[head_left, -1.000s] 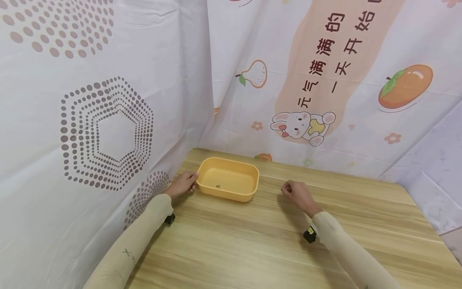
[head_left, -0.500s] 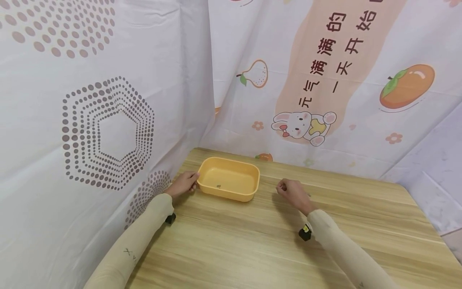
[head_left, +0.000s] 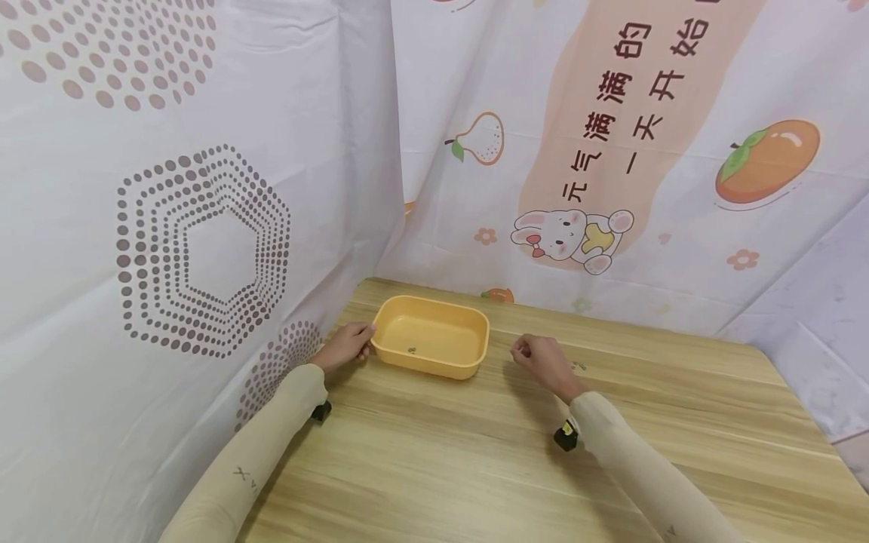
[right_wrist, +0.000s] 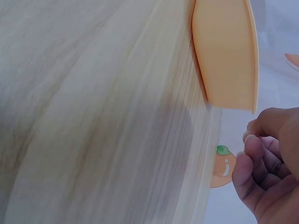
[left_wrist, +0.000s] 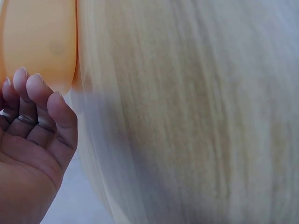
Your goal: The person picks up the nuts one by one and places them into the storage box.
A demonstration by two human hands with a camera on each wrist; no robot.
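1. Bin (head_left: 434,332): yellow, upright on the bench (head_left: 441,452), far-left part, long side roughly along the back edge. One spot of small bits (head_left: 411,350) on its floor, near the front wall, left of middle. Too small to identify.
2. Left hand (head_left: 345,345): at the bin's left end, fingers curled, gripping the rim there; thumb hidden in the wrist view.
3. Right hand (head_left: 545,360): right of the bin, apart from it. Fingers curled, thumb and forefinger tips together. Can't tell if anything is pinched between them.
4. More small bits (head_left: 578,366) on the bench, just beyond the right wrist. Blurry, can't count.
5. Edges: back curtain (head_left: 462,226) along the far edge, near the bin; left curtain (head_left: 353,113) close beside the left hand. Right edge well away from both hands.
6. Room: small gap between bin and right hand; broad stretch of bench in front of the bin.
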